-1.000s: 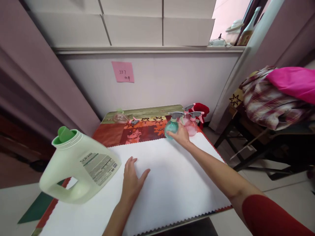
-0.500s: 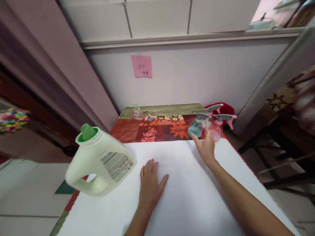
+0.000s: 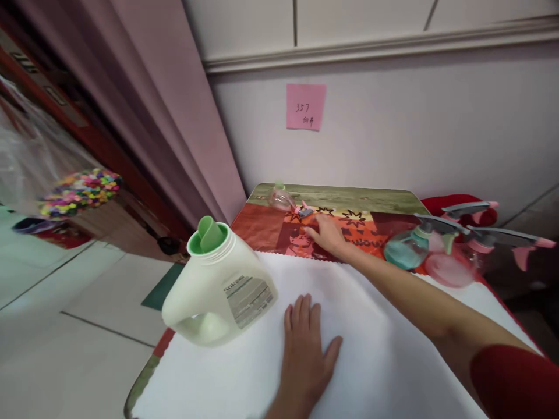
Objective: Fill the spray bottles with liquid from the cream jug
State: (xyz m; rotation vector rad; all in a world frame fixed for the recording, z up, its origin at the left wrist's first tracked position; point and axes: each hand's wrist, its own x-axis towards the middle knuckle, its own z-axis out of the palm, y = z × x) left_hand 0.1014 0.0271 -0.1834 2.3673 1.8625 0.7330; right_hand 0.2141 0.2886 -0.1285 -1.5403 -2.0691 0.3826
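Note:
My left hand (image 3: pixel 305 343) lies flat and open on the white cloth (image 3: pixel 375 361) that covers the near part of the table. My right hand (image 3: pixel 326 233) is stretched across to the far middle of the table, fingers apart and empty, a little short of a clear pink spray bottle (image 3: pixel 286 201) lying on its side. A teal spray bottle (image 3: pixel 406 249) and a pink spray bottle (image 3: pixel 452 265) stand at the right edge. A pale green detergent jug (image 3: pixel 218 285) with a green spout stands left of my left hand.
A patterned red and orange tablecloth (image 3: pixel 266 230) shows beyond the white cloth. A pink note (image 3: pixel 305 106) is stuck on the wall behind. A purple curtain (image 3: pixel 174 105) hangs at the left. Tiled floor (image 3: pixel 65 302) lies left of the table.
My right hand has let go of the teal spray bottle and moved left towards the bottle lying at the far edge. The view has swung left. My left hand has stayed flat.

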